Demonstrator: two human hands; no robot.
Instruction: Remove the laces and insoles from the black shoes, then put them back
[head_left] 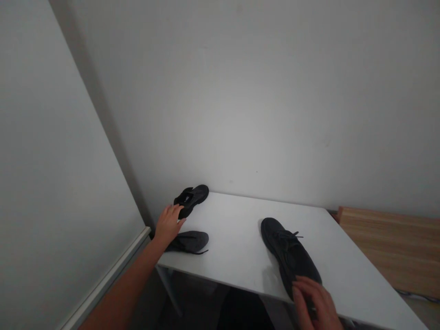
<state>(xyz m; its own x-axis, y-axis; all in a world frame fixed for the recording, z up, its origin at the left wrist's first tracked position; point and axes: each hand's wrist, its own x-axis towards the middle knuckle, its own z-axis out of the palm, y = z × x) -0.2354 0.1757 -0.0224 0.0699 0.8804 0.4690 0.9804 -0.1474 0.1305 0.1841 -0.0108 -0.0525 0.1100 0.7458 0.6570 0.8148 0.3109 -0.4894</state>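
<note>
Two black shoes are at the left end of the white table (237, 229). The farther black shoe (197, 195) stands against the wall, its opening showing. My left hand (170, 224) is at its heel, thumb apart from the extended fingers; whether they touch the shoe is unclear. Below that hand is another black shoe (192, 240), its lace trailing and its rear partly covered by my wrist. On the right, a black lace-up shoe (287, 247) points away from me, its heel at the near edge. My right hand (318, 302) has its fingers curled around that heel.
A plain wall (257, 114) rises behind the table, and a white panel (62, 137) stands close on the left. To the right is a wood-grain board (388, 243). A table leg (170, 288) shows below the near edge.
</note>
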